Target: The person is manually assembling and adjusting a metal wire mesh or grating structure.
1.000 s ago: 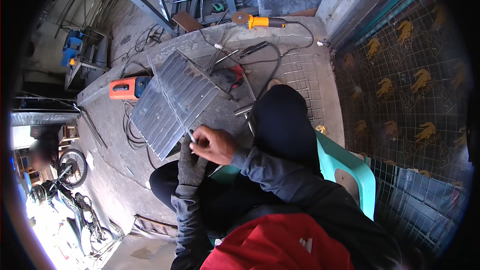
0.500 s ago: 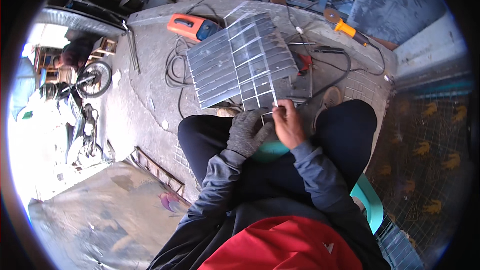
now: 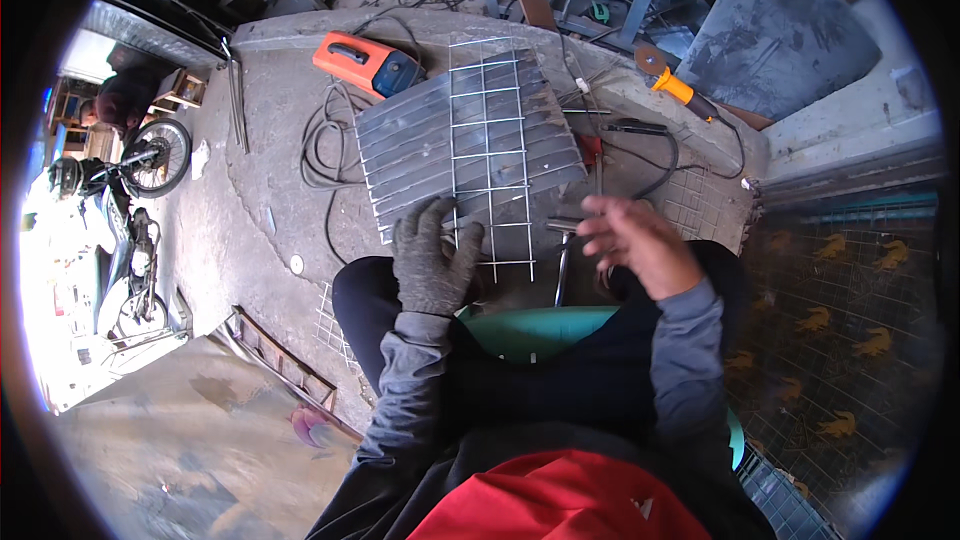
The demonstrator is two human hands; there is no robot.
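Observation:
My left hand, in a grey knit glove, is at the near left side of a wire mesh strip. Its fingers and thumb are on either side of the mesh's edge wire and appear to grip it. Most of the mesh lies over a slatted grey metal panel, with its near end reaching past the panel toward my knees. My bare right hand is raised to the right of the mesh, fingers apart and slightly blurred, holding nothing. Beside it stands a T-shaped metal tool that looks like a hammer.
An orange welding machine with coiled cable sits behind the panel. At the far right lies a yellow angle grinder. A green plastic stool is under me. On the left are a motorcycle and a person further off.
My right hand has let go of the mesh's near end and moved right, opening. The left hand has shifted left along the mesh, which now lies straighter. The hammer-like tool has come into view.

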